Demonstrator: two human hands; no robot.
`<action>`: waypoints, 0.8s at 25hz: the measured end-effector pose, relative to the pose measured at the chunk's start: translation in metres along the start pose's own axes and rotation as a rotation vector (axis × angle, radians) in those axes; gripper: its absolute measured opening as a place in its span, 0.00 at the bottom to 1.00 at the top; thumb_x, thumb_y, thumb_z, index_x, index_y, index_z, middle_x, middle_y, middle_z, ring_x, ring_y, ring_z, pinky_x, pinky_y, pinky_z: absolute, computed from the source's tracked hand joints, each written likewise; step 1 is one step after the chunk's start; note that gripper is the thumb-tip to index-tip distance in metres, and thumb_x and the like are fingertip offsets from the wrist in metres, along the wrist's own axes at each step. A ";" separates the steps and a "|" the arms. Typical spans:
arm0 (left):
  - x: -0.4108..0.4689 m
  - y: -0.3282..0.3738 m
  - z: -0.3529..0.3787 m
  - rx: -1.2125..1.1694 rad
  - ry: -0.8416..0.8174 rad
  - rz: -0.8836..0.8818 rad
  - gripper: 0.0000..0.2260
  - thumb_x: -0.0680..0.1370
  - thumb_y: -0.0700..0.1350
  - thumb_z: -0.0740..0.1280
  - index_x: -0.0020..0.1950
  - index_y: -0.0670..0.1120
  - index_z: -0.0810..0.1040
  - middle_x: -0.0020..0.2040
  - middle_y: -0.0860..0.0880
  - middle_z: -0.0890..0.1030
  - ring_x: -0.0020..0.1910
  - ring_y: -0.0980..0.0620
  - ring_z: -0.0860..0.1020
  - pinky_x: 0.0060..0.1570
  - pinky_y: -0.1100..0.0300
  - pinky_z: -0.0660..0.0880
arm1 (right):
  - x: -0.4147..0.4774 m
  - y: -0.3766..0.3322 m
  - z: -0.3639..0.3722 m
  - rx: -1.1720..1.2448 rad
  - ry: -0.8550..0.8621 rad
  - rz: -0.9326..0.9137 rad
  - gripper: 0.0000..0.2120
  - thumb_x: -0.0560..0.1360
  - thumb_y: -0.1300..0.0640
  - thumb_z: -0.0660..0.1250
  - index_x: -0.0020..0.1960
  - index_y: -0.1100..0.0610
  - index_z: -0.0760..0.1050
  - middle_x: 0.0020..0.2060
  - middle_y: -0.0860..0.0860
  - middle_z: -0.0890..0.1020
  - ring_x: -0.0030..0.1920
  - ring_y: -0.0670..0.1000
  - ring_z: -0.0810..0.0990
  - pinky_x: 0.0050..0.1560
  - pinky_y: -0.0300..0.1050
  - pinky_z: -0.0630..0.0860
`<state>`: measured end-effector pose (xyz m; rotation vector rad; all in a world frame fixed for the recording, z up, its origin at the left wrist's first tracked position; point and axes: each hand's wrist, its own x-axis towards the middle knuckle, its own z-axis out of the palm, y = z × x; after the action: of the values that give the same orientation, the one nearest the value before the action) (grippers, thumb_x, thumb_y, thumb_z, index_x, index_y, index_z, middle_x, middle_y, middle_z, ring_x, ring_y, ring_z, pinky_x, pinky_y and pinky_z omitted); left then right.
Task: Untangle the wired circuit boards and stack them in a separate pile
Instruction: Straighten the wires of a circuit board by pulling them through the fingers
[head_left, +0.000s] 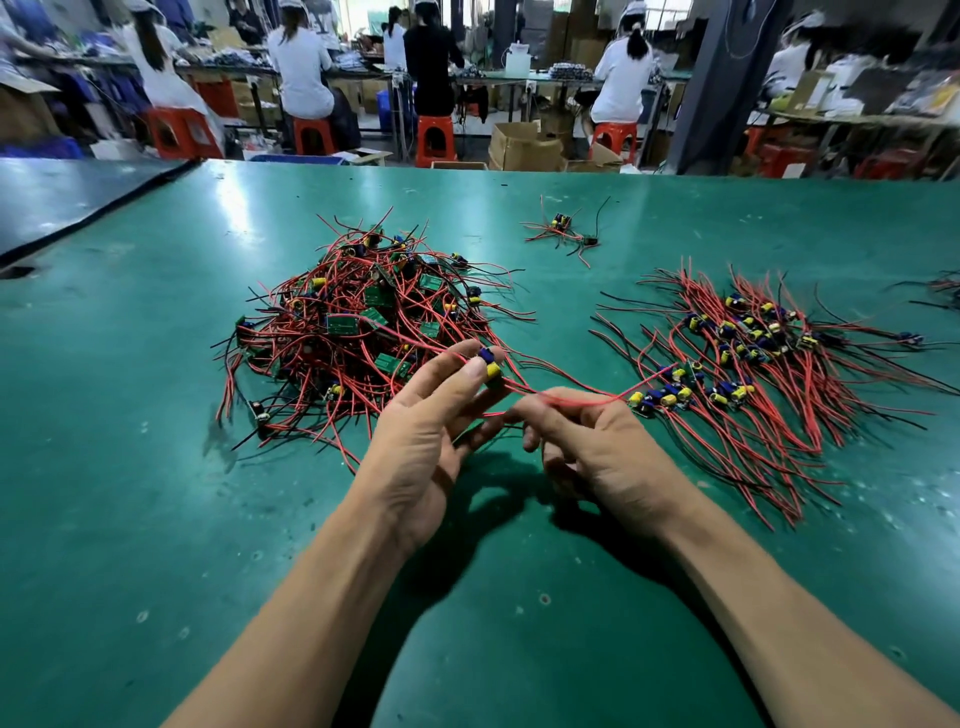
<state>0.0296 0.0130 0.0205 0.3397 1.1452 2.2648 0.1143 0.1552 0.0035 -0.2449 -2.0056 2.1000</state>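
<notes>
Holding one wired circuit board (489, 364) above green table (156, 467) — between two piles.

Pinching board in left hand (426, 431), thumb and fingertips curled round it, blue and yellow parts showing; gripping its red wires (571, 397) with right hand (608, 457), thumb against forefinger, other fingers curled under. Just beyond left hand: tangled pile (358, 332) of boards and red and black leads. Near right hand: separate pile (753, 364), wires lying roughly parallel. Farther back — small cluster (563, 231), well apart from both. Past table edge: people on red stools (435, 137), backs turned.
</notes>
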 end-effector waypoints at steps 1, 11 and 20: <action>-0.001 -0.003 0.000 0.033 0.014 -0.006 0.15 0.70 0.45 0.71 0.56 0.49 0.80 0.52 0.50 0.85 0.51 0.51 0.83 0.50 0.57 0.77 | 0.002 0.000 0.001 0.054 0.033 -0.019 0.16 0.71 0.39 0.73 0.42 0.53 0.83 0.31 0.49 0.77 0.23 0.45 0.66 0.22 0.35 0.61; -0.003 -0.012 0.002 0.056 -0.144 -0.211 0.16 0.69 0.41 0.71 0.56 0.42 0.80 0.45 0.44 0.84 0.40 0.47 0.84 0.40 0.59 0.82 | 0.001 -0.018 -0.018 0.515 -0.063 0.171 0.12 0.74 0.50 0.66 0.33 0.54 0.77 0.28 0.46 0.68 0.22 0.43 0.61 0.21 0.34 0.58; -0.007 -0.015 0.002 0.211 -0.236 -0.347 0.14 0.66 0.41 0.75 0.49 0.42 0.77 0.40 0.42 0.84 0.38 0.45 0.85 0.41 0.58 0.81 | 0.002 -0.007 -0.016 0.068 0.005 0.166 0.10 0.71 0.48 0.73 0.36 0.52 0.79 0.31 0.56 0.71 0.30 0.51 0.68 0.30 0.41 0.69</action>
<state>0.0412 0.0172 0.0099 0.4405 1.2150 1.7596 0.1171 0.1715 0.0098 -0.4181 -1.9676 2.2593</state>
